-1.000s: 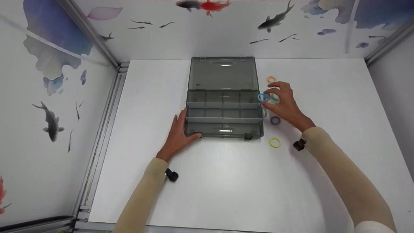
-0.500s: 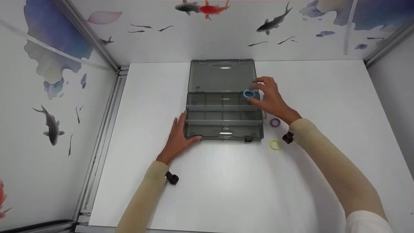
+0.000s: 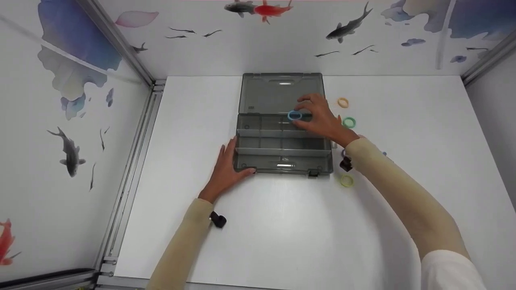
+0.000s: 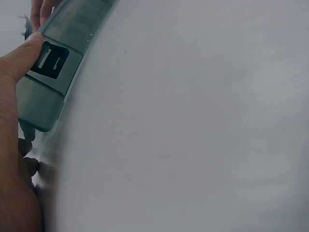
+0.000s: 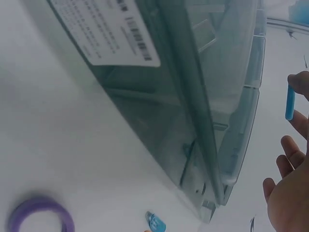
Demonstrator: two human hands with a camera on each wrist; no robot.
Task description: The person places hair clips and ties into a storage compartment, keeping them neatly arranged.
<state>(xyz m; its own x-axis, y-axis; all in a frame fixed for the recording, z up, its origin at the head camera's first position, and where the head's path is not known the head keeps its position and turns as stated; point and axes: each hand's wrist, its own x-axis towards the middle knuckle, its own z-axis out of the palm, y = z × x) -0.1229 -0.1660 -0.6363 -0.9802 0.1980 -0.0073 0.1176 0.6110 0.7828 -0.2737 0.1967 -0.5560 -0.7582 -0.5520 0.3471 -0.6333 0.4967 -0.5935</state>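
A grey see-through compartment box lies with its lid folded back. My left hand rests at its front left corner, fingers along the side wall and thumb on the front edge. In the left wrist view that thumb reaches the dark latch. My right hand pinches a blue ring between thumb and forefinger, over the back row of compartments. The right wrist view shows this blue ring edge-on, with the other fingers loosely bent.
Right of the box lie an orange ring, a green ring and a yellow-green ring. A purple ring is largely covered by my right wrist in the head view. Printed walls stand behind and left of the white table.
My right hand has carried the blue ring leftward from the box's right edge to over the back row. The orange and green rings have come into fuller view. My left hand stays put.
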